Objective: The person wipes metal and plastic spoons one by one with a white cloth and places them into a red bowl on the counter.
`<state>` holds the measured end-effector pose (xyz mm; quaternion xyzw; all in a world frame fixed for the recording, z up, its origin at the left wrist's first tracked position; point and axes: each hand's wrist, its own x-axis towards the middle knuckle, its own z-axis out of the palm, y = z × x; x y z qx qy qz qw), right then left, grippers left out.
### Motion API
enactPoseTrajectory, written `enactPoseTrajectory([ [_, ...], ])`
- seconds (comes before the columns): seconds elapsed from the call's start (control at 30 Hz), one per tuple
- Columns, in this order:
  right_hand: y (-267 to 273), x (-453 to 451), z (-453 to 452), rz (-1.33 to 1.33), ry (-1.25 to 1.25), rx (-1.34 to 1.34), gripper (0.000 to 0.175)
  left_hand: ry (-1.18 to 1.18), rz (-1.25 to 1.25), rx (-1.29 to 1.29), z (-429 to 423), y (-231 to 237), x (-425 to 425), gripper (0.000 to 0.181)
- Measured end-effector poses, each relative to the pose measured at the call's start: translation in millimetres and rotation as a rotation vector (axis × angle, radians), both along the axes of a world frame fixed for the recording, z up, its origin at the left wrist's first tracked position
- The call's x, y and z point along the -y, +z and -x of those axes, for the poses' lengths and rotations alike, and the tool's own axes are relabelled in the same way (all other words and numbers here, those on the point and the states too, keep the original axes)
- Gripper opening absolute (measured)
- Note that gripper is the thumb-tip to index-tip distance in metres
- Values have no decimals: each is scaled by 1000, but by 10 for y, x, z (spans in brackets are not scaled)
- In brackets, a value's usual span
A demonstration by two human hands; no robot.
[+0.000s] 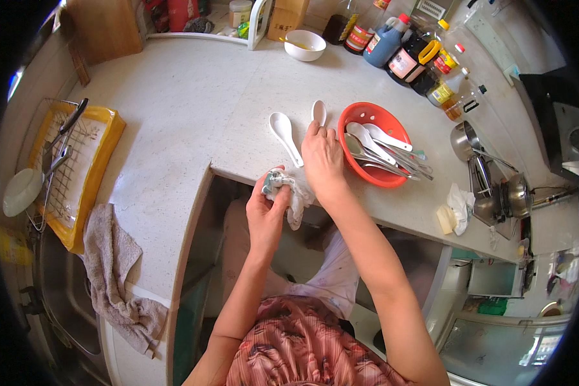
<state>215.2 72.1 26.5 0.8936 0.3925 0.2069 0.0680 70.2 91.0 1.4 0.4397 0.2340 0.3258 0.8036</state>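
My left hand (264, 205) grips a crumpled white cloth (289, 186) with a greenish patch, just off the counter's front edge. On the counter, my right hand (323, 152) has its fingers over the handle of a white Chinese soup spoon (320, 110); only the bowl end shows. To the left of that hand lies another white soup spoon (282, 128), its handle towards me. Close on the right stands a red plastic basket (350, 113) with holes. White soup spoons (366, 137) and several metal utensils (415, 161) lean inside it, handles over the rim.
A white bowl (305, 46) with a yellow utensil stands at the back, beside sauce bottles (383, 43). Steel pots (518, 193) and a crumpled tissue (461, 205) are right. On the left are a yellow tray (101, 159) with a wire rack, a grey towel (113, 270) and a sink (70, 294).
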Motion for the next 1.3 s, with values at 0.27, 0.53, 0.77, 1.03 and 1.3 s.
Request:
enactPoseTrajectory([
  [0.27, -100, 114, 58, -84, -122, -91, 23, 39, -90, -44, 104, -68, 79, 22],
  [0.53, -113, 306, 204, -234, -105, -229, 18, 71, -165, -145, 187, -98, 88, 14],
  [0.77, 206, 1117, 863, -681, 170, -689, 25, 194, -376, -69, 276, 100, 312, 21],
  [1.03, -87, 1790, 1455, -695, 152, -746, 35, -183, -502, -107, 447, 201, 931, 45],
  [1.3, -151, 2061, 1487, -631, 91, -787, 41, -291, -860, -34, 428, 103, 1186, 36],
])
